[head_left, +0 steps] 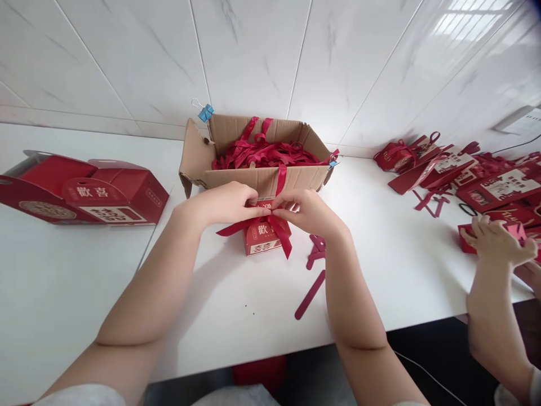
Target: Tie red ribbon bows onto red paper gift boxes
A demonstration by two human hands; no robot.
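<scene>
A small red gift box (262, 237) with gold lettering stands on the white table (236, 304), just in front of a cardboard box. A red ribbon (282, 237) crosses its top, its ends trailing left and right. My left hand (228, 204) and my right hand (305, 211) meet above the box, fingers pinched on the ribbon at its middle. Both hands are closed.
The cardboard box (257, 177) holds several loose red ribbons and carries blue binder clips (205, 112). Red card strips (310, 293) lie right of the gift box. A large red box (80, 192) lies at left. Another person's hand (499, 242) works among red boxes (490, 189) at right.
</scene>
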